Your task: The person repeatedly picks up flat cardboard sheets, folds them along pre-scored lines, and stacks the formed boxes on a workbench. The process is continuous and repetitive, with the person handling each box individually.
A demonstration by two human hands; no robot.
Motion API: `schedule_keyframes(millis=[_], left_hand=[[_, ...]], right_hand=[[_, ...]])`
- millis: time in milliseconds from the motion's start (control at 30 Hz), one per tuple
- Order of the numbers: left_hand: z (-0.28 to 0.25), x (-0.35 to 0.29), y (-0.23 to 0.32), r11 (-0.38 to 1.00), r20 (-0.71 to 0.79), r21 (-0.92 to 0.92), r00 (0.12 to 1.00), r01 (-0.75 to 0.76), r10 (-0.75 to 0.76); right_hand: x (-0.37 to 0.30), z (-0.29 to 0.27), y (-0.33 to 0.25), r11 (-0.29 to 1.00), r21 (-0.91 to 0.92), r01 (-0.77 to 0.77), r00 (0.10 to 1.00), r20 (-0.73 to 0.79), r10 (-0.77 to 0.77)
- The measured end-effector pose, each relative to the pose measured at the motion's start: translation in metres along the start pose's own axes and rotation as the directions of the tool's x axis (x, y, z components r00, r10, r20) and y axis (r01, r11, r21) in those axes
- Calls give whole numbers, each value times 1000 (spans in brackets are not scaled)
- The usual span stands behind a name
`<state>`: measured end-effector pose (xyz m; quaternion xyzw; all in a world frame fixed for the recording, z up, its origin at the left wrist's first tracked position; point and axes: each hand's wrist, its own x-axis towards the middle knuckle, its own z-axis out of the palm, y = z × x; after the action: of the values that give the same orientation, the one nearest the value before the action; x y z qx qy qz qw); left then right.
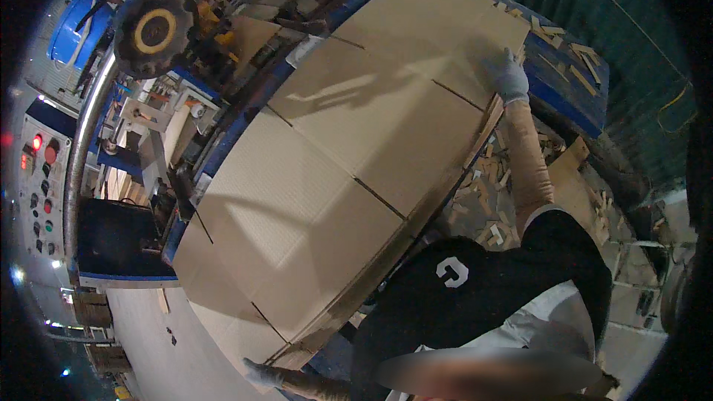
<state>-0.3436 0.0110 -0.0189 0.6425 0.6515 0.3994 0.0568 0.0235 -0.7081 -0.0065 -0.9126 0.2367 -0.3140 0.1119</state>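
A large brown cardboard box blank (327, 156) with dark slots cut along both sides and crease lines across it lies in front of me, on top of more cardboard whose layered edge shows along my side. My right hand (509, 78), in a grey glove, rests on its far right end; one finger stretches out and the others are blurred in shadow on the board. At the near left corner my left hand (264, 375), also gloved, is closed around the board's end. Its fingers are partly hidden.
A machine with a black handwheel (156, 32) stands beyond the board. At the left are a metal rail (88, 130) and a control panel (43, 186) with lit buttons. Cardboard offcuts (486, 197) litter the floor at right; strips lie on a blue surface (594, 108).
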Motion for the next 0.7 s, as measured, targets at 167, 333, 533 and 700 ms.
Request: schedule_keyframes(millis=[167, 333, 533, 700], left_hand=[[-9, -16, 25, 993, 286, 61, 951, 101, -114], [-52, -24, 47, 924, 250, -352, 966, 151, -63], [-109, -23, 79, 730, 141, -664, 933, -159, 332], [-112, 3, 132, 346, 68, -938, 982, 3, 176]], right_hand=[[10, 48, 33, 973, -221, -69, 997, -33, 64], [52, 76, 57, 926, -293, 237, 937, 321, -139], [74, 74, 73, 973, -29, 229, 966, 133, -223], [87, 48, 38, 918, 297, 261, 957, -202, -207]])
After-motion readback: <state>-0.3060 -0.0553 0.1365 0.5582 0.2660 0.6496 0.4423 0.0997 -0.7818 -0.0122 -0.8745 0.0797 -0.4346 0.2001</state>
